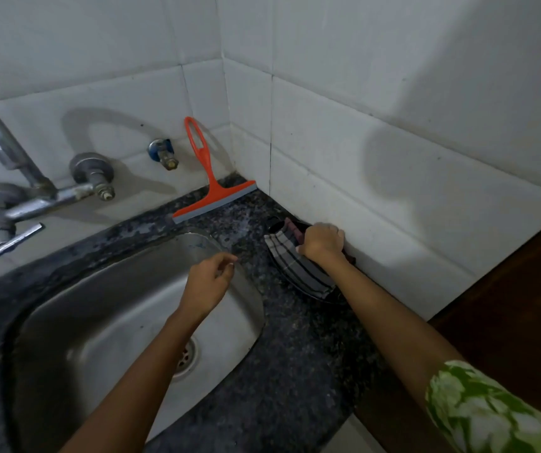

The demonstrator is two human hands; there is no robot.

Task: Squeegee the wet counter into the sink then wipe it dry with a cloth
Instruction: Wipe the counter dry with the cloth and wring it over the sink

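Observation:
An orange squeegee (209,181) leans against the tiled wall in the back corner, its grey blade resting on the dark speckled counter (295,338). A grey checked cloth (292,263) lies on the counter by the right wall. My right hand (323,241) is closed on the cloth's upper part, close to the wall. My left hand (210,281) hovers over the right side of the steel sink (115,322), fingers loosely apart and holding nothing. Part of the cloth is hidden under my right hand and forearm.
A metal tap (27,194) with a long spout is fixed to the back wall left of the sink, and a small valve (163,153) sits beside the squeegee. White tiled walls meet in a corner. A dark wooden surface (507,322) borders the counter at right.

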